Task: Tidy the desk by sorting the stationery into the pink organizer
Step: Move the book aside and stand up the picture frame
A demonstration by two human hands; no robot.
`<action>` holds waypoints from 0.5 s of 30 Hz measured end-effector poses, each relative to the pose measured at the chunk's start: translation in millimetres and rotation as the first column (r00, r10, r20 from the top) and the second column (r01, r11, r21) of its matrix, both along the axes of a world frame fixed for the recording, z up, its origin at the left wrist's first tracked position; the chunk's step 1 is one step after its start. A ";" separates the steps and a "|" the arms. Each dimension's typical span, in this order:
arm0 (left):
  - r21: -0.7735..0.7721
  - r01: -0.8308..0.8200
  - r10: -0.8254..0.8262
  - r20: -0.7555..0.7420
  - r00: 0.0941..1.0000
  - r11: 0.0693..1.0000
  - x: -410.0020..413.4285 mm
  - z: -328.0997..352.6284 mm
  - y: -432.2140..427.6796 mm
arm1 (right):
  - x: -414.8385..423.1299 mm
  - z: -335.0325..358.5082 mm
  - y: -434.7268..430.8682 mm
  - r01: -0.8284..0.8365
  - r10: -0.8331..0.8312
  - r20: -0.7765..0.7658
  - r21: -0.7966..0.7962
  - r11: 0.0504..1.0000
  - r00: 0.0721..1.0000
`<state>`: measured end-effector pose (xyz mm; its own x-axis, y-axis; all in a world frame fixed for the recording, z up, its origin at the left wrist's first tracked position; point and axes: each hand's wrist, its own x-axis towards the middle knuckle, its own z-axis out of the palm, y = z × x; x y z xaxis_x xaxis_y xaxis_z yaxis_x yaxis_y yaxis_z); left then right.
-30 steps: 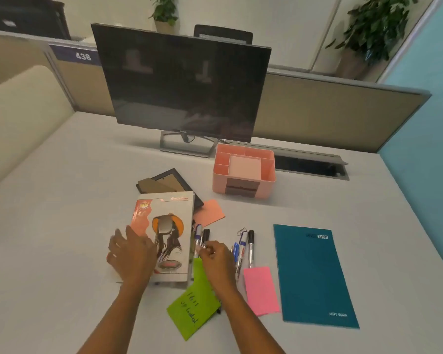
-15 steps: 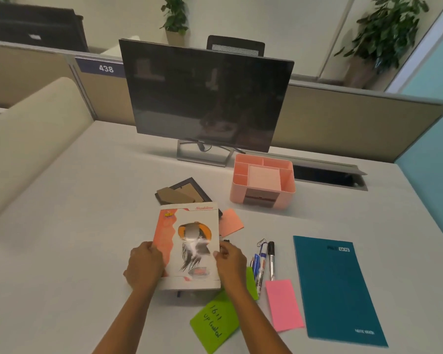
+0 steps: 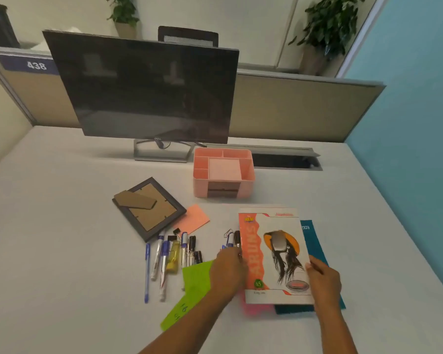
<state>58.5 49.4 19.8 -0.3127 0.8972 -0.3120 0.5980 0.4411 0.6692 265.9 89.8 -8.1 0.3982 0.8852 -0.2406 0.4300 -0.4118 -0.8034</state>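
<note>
Obs: I moved book (image 3: 274, 254) right onto teal notebook (image 3: 315, 241), L hand (image 3: 228, 272) & R hand (image 3: 322, 282) fingers curled on its edges; pens (image 3: 174, 254) now uncovered, near-left of pink organizer (image 3: 200, 187), so sortable next, I judge.

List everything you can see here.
monitor: one, black, back of desk
pink organizer: one, before monitor
picture frame: one, black, face down, left of organizer
teal notebook: one, mostly covered
booklet: one, white-orange, over notebook
pens and markers: several, mixed, below frame; two beside booklet
sticky notes: three; orange beside frame, green under left forearm, pink under booklet
plants: two, green, behind desk
left hand: holds booklet's left edge
right hand: holds booklet's right edge
</note>
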 end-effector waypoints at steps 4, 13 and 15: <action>-0.127 0.153 -0.147 0.054 0.988 0.980 48.2 -4.5 18.0 | 44.2 -5.9 3.9 0.050 -0.047 0.105 -0.025 0.998 0.993; -0.260 0.306 -0.332 -0.062 0.941 0.916 79.7 -13.7 36.1 | 61.7 -21.8 23.3 0.001 0.013 0.292 -0.048 0.999 0.956; -0.281 0.319 -0.356 -0.090 0.930 0.905 80.4 -14.6 38.7 | 59.1 -24.7 26.8 -0.010 0.019 0.320 -0.030 1.000 0.947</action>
